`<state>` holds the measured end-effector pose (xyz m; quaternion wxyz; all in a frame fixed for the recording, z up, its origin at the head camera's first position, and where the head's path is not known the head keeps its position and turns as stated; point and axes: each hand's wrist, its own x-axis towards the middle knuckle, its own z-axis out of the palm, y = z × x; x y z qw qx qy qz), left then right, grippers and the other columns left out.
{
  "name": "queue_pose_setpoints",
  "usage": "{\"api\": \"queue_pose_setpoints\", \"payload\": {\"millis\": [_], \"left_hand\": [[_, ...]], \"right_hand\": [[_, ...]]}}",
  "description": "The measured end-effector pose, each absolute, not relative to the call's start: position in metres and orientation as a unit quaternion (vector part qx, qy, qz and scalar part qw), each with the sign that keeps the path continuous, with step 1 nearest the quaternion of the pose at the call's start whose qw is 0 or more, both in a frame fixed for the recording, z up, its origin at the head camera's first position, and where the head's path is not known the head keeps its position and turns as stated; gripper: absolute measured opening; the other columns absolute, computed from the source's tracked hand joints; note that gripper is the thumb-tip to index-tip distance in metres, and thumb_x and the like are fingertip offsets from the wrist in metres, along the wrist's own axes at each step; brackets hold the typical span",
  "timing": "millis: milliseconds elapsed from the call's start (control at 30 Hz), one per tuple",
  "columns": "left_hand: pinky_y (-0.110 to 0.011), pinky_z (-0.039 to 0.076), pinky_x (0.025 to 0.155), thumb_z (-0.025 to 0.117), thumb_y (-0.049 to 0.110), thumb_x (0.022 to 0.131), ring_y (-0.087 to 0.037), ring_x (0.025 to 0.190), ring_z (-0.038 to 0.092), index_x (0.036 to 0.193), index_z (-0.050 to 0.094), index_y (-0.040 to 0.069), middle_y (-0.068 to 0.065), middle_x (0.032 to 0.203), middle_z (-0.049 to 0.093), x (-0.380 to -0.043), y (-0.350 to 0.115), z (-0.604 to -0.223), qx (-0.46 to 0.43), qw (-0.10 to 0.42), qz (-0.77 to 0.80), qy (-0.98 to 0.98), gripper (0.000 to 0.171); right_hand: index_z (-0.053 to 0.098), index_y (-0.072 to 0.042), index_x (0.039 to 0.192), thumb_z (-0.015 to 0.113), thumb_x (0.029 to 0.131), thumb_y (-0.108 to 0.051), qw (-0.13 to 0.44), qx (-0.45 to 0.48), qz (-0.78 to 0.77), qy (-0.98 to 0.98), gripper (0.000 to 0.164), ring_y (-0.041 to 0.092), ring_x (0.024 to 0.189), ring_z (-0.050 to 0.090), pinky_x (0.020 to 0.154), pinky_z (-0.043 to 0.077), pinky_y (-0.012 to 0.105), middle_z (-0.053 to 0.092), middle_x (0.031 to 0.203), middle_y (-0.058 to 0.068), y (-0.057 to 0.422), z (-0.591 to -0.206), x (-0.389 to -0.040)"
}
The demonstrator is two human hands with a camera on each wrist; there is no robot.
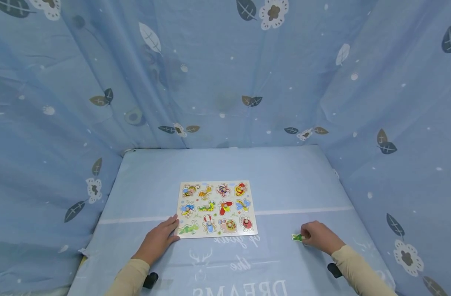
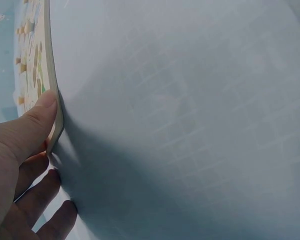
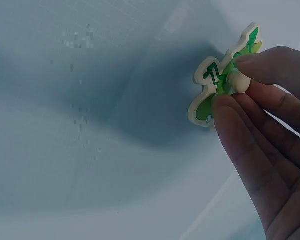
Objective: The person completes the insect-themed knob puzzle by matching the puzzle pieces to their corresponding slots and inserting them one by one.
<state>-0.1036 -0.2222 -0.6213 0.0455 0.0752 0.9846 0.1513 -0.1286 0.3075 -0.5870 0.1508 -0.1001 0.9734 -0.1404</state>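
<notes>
A wooden peg puzzle board (image 1: 216, 236) printed with insects lies flat on the table. My left hand (image 1: 158, 240) holds its near left corner, with the thumb (image 2: 37, 112) on the near edge and the other fingers along the left side. Well to the right of the board, my right hand (image 1: 319, 236) pinches a green grasshopper puzzle piece (image 1: 296, 237) by its round wooden knob (image 3: 238, 81). In the right wrist view the piece is tilted, and the fingers cover part of it. A green grasshopper picture (image 1: 188, 228) shows in the board's near left corner.
Several knobbed insect pieces, among them a caterpillar (image 1: 206, 206) and a ladybug (image 1: 246, 223), sit in the board. A pale blue printed cloth (image 1: 232, 164) covers the table. Blue patterned curtains (image 1: 225, 74) stand behind and on both sides.
</notes>
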Motion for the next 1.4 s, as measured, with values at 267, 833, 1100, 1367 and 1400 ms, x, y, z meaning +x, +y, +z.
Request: {"api": "queue_pose_setpoints", "payload": {"millis": [267,833,1100,1367,1400], "left_hand": [[-0.047,0.045,0.112,0.077,0.036,0.08,-0.025,0.14,0.044,0.142,0.05,0.012,-0.003,0.153,0.043,-0.102,-0.222,-0.624,0.073,0.047,0.15,0.985,0.072],[-0.046,0.044,0.113,0.076,0.036,0.082,-0.024,0.14,0.043,0.142,0.049,0.012,-0.001,0.153,0.043,-0.101,-0.222,-0.617,0.075,0.042,0.165,0.983,0.07],[-0.043,0.044,0.112,0.078,0.034,0.08,-0.023,0.14,0.043,0.142,0.05,0.012,-0.002,0.152,0.044,-0.099,-0.222,-0.618,0.073,0.033,0.162,0.983,0.071],[-0.045,0.046,0.111,0.078,0.035,0.08,-0.024,0.139,0.045,0.141,0.051,0.011,-0.002,0.151,0.045,-0.1,-0.223,-0.619,0.08,0.03,0.156,0.984,0.07],[-0.044,0.045,0.112,0.078,0.035,0.08,-0.023,0.139,0.045,0.141,0.051,0.012,-0.002,0.152,0.045,-0.1,-0.223,-0.619,0.077,0.032,0.158,0.984,0.07]], "right_hand": [[0.061,-0.015,0.068,0.08,0.074,-0.001,0.144,-0.099,-0.14,0.975,0.024,0.01,0.06,0.046,0.051,0.04,0.022,0.053,0.063,-0.008,0.307,-0.598,-0.131],[0.06,-0.017,0.065,0.081,0.073,-0.002,0.141,-0.12,-0.108,0.977,0.026,0.011,0.062,0.045,0.055,0.04,0.024,0.051,0.061,-0.008,0.287,-0.591,-0.144],[0.066,-0.018,0.07,0.081,0.076,-0.007,0.138,-0.167,-0.092,0.972,0.019,0.009,0.062,0.047,0.056,0.042,0.024,0.054,0.062,-0.011,0.233,-0.576,-0.172],[0.069,-0.017,0.073,0.077,0.078,-0.009,0.139,-0.252,-0.093,0.953,0.013,0.007,0.06,0.048,0.054,0.042,0.021,0.056,0.063,-0.011,0.156,-0.558,-0.199],[0.068,-0.017,0.073,0.076,0.079,-0.008,0.137,-0.268,-0.096,0.949,0.013,0.007,0.059,0.047,0.053,0.041,0.02,0.055,0.063,-0.011,0.146,-0.556,-0.201]]}}
